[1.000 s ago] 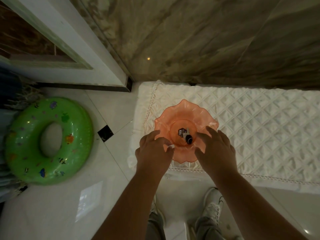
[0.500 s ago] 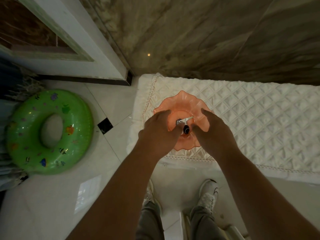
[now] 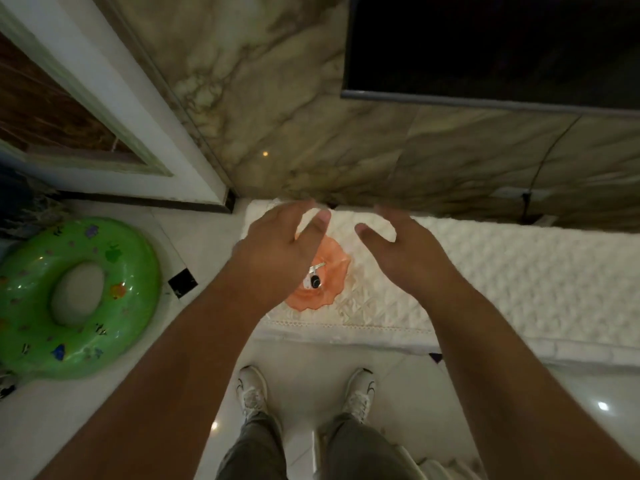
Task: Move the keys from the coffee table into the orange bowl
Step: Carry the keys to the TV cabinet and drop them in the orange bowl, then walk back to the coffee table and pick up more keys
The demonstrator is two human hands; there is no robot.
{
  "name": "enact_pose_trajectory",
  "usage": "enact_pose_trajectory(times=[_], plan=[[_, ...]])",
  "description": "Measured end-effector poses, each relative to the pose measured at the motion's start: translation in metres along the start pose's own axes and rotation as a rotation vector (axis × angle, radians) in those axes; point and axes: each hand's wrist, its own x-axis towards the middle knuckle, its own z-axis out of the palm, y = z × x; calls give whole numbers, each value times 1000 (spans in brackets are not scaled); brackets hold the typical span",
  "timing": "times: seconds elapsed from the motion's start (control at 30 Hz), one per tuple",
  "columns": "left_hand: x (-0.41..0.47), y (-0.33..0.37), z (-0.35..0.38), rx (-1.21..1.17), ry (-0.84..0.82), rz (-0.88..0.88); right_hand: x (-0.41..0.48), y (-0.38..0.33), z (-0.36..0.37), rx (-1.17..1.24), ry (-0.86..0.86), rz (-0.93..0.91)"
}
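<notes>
Keys, one small bunch with a black fob and a silver blade: I log them lying in the well of the orange translucent plastic bowl with a wavy scalloped rim, touched by neither hand. The bowl sits on a white quilted cloth with a lace-trimmed front edge that covers a low surface set against the wall, and it stands near the cloth's left end. Left hand: raised above the bowl, back towards my camera, fingers loosely spread and holding nothing. In my view it overlaps the bowl's left side. Its fingertips are blurred, so I cannot read them finely. Right hand: raised over the cloth just right of the bowl, fingers relaxed and apart, thumb pointing towards the left hand, nothing in its grasp. The two hands are apart, with bare cloth showing between the thumbs. Veined beige marble wall panel stands behind the cloth, and a dark flat screen is mounted on it at upper right. Green inflatable swim ring with small printed figures lies on the glossy white floor tiles well to the left. A black diamond tile inset lies between the ring and the cloth. A pair of white lace-up trainers on the person's feet points towards the cloth's front edge.
</notes>
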Motion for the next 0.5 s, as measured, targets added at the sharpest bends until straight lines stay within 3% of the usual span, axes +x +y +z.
enact_pose_trajectory(times=[0.27, 0.5], plan=[[-82, 146, -86, -63, 0, 305, -100, -112, -184, 116, 185, -133], [-105, 207, -141, 26, 12, 574, -179, -143, -253, 105, 511, -213]])
